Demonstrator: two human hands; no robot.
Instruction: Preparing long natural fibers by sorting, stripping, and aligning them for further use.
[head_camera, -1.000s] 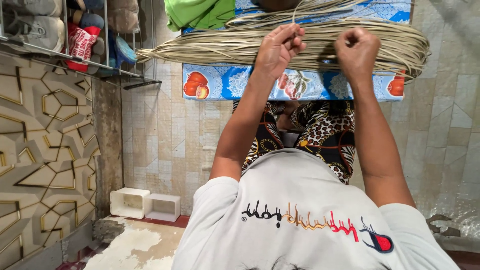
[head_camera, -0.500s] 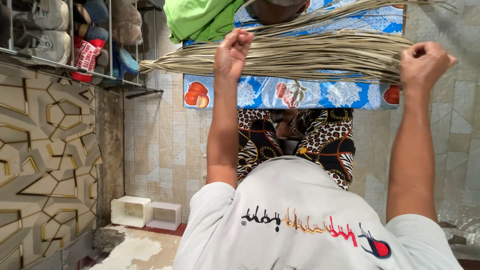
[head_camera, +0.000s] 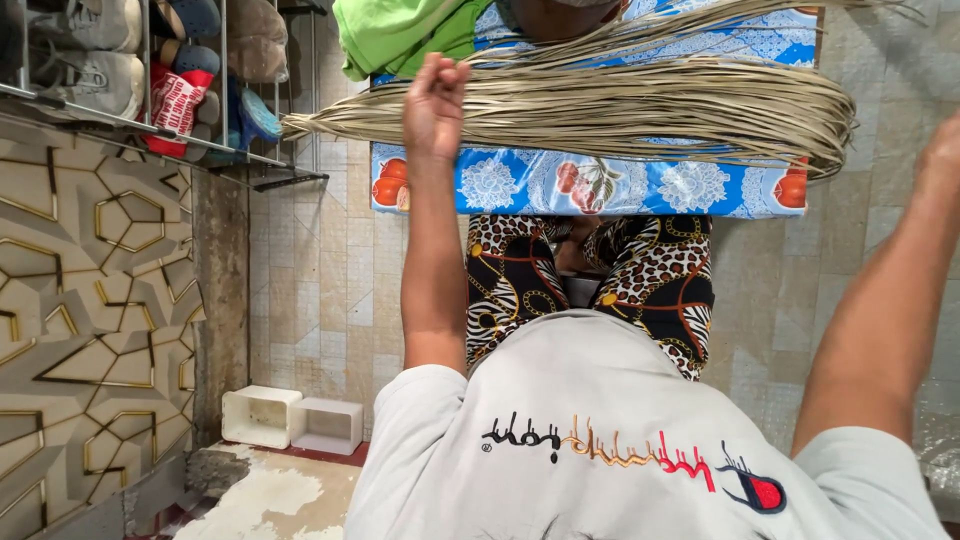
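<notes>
A thick bundle of pale tan dried reed strands (head_camera: 620, 105) is laid lengthwise across a blue floral-printed cloth with red fruit motifs (head_camera: 640, 185), its thin ends fanning out toward a wire shelf at the left and its looped end bent round at the right. The left hand (head_camera: 435, 100) is held over the left part of the bundle, the fingers curled into a loose fist; a few strands seem to be pinched in it, though the grip itself cannot be made out clearly. The right hand (head_camera: 945, 150) is seen only at the right edge of the view, well apart from the bundle, and is cut off by the frame, so whether it is spread or closed cannot be told.

A grey printed T-shirt (head_camera: 600, 440) fills the lower part of the view, and patterned leopard and zebra print fabric (head_camera: 650, 280) is seen beneath the cloth. A bright green garment (head_camera: 390, 35) is lying at the upper edge of the cloth. Shoes (head_camera: 90, 60) are stored on the metal wire shelf (head_camera: 200, 150). Two small white open boxes (head_camera: 290, 420) are set on the tiled floor beside a geometric patterned wall panel (head_camera: 90, 320).
</notes>
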